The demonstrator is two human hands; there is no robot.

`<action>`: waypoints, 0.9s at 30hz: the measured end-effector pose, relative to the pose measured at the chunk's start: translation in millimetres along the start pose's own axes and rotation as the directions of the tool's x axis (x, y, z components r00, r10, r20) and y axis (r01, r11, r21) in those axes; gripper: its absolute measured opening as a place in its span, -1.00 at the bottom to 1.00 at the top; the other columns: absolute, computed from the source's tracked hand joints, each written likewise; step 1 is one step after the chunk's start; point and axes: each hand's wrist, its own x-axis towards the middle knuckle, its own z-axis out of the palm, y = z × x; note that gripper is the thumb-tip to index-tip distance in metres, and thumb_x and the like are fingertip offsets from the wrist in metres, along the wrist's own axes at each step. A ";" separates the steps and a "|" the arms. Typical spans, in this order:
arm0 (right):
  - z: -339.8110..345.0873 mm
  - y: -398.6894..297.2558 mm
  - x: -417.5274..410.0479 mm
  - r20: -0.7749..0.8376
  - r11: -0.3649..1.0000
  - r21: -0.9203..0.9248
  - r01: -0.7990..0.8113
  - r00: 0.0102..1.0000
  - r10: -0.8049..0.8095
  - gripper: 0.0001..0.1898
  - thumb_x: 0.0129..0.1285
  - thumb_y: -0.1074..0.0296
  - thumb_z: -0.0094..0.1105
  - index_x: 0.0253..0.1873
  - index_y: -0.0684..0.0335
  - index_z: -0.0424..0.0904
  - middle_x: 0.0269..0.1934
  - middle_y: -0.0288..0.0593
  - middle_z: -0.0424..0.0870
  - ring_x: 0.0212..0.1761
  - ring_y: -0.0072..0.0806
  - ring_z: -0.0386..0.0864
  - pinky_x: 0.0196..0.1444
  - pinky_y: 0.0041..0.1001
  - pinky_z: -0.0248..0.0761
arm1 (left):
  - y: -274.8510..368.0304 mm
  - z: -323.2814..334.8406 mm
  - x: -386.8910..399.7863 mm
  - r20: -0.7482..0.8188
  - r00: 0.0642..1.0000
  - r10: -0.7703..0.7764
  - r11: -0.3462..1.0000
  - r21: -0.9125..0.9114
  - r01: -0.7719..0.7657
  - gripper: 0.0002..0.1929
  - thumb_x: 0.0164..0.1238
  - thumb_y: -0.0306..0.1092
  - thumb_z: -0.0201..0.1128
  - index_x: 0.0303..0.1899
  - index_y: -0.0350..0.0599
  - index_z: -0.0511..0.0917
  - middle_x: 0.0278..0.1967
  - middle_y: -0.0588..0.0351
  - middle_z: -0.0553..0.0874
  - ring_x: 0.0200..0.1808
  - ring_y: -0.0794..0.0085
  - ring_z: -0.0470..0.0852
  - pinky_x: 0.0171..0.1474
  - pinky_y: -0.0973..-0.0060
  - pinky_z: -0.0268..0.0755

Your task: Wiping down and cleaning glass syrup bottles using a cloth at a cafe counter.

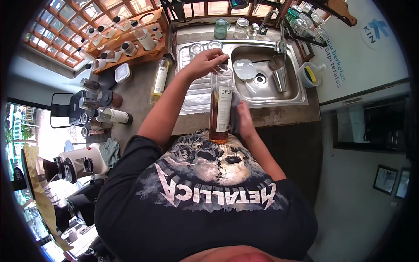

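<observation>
My left hand (209, 60) grips the dark cap at the top of a tall clear glass bottle (214, 108). The bottle stands upright against my shirt, partly filled with amber liquid, and bears a white label with writing. Beside its lower right side is my right hand (246, 119), thumb up. A blurred grey patch (235, 113) lies between that hand and the glass; whether it is a cloth or something else I cannot tell. Behind the bottle is a steel sink (302, 93) with a ribbed drainboard (188, 98).
A white plastic container (245, 69) and a steel cup (280, 80) lie in the basin under the faucet (281, 46). Left stand a bottle of yellow liquid (160, 78), a lidded tub (122, 72) and a wooden bottle rack (160, 19). A sponge holder (307, 77) sits right.
</observation>
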 end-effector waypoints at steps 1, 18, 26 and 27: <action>15.7 -3.7 1.0 -0.069 0.970 -0.243 0.025 0.997 -0.043 -0.52 0.70 -0.08 -0.28 0.28 0.26 0.33 0.14 -0.18 0.52 0.14 -0.50 0.45 0.32 -0.43 0.30 | -2.2 -0.6 2.6 0.014 0.999 0.045 0.999 -0.013 -0.045 -0.67 0.63 -0.06 0.21 -0.05 -0.20 0.64 -0.24 0.21 0.72 -0.22 0.61 0.67 -0.13 0.54 0.63; 65.8 -50.3 76.4 0.126 0.969 0.246 0.013 0.991 -0.045 -0.22 0.55 -0.38 -0.20 0.37 0.33 0.43 0.06 0.01 0.71 -0.01 -0.31 0.75 0.07 -0.31 0.66 | -10.8 -14.5 -6.5 0.166 0.942 0.291 0.946 -0.195 -0.258 -0.67 0.65 -0.09 0.20 -0.01 -0.23 0.63 0.11 0.10 0.76 0.09 0.59 0.62 0.15 0.52 0.48; 88.7 14.7 13.9 0.307 0.841 0.449 -0.302 0.936 0.172 0.00 0.41 -0.61 -0.35 0.38 0.36 0.43 0.05 0.17 0.71 0.01 -0.02 0.75 0.11 -0.13 0.64 | -43.3 -25.1 -21.4 0.070 0.989 0.130 0.952 -0.286 -0.105 -0.68 0.65 -0.13 0.19 0.00 -0.26 0.61 -0.15 0.16 0.73 -0.11 0.56 0.72 -0.03 0.53 0.59; 95.1 15.5 7.8 0.282 0.819 0.471 -0.328 0.936 0.212 0.01 0.40 -0.62 -0.35 0.38 0.35 0.45 0.03 0.16 0.72 0.00 0.00 0.75 0.10 -0.13 0.64 | -49.5 -25.5 -22.5 0.065 0.990 0.125 0.952 -0.289 -0.101 -0.68 0.65 -0.13 0.19 0.00 -0.26 0.61 -0.15 0.16 0.73 -0.11 0.56 0.72 -0.03 0.53 0.59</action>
